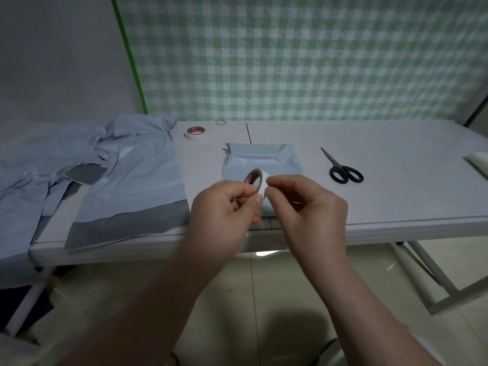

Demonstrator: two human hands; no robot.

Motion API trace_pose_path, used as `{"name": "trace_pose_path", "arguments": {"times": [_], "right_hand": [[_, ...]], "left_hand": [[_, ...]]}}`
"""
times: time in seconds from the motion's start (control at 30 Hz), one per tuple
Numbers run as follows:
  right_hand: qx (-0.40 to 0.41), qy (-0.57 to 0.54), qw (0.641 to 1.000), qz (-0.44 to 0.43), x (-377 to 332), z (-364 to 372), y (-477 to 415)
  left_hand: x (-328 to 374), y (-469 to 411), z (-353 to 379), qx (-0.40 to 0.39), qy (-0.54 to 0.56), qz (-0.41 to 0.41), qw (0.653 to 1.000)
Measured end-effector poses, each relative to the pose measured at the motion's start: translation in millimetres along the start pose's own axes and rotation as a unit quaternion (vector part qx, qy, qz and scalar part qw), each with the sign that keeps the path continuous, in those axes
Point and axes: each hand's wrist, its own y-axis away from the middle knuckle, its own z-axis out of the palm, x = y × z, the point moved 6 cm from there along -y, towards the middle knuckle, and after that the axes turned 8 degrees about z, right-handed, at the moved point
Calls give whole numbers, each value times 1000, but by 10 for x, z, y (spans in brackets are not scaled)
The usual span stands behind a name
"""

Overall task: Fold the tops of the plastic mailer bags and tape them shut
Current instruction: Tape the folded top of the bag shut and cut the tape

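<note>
A small grey mailer bag (260,159) lies in the middle of the white table (396,196), its top edge folded over. Above its near end my left hand (227,207) grips a white tape roll (255,178) with a red-printed core, held upright. My right hand (303,204) pinches the roll's outer edge with thumb and forefinger, its other fingers curled under. Whether a tape end is lifted is too small to tell. A second tape roll (195,133) lies flat farther back on the table.
A pile of flat and crumpled grey mailer bags (126,180) covers the table's left part and overhangs its front edge. Black-handled scissors (342,169) lie right of the small bag. A rubber band (220,122) sits by the back wall. A white object (478,162) shows at the right edge.
</note>
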Motion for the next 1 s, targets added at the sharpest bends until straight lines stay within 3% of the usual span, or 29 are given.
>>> {"name": "trace_pose_path", "arguments": {"times": [0.33, 0.67, 0.73, 0.8, 0.9, 1.0], "right_hand": [[12, -24, 1000, -5, -51, -1, 29], [-42, -76, 993, 81, -31, 23, 37], [-62, -188, 967, 162, 32, 52, 49], [-118, -291, 918, 244, 60, 134, 80], [-197, -326, 874, 301, 11, 226, 123], [-215, -318, 865, 323, 14, 216, 121]], "left_hand": [[82, 53, -32, 47, -6, 61, 997], [83, 92, -39, 75, -13, 102, 992], [104, 94, -25, 74, -25, 116, 990], [133, 98, -7, 64, -47, 129, 988], [143, 101, 21, 42, -74, 148, 985], [191, 106, -24, 70, -142, 179, 971]]}}
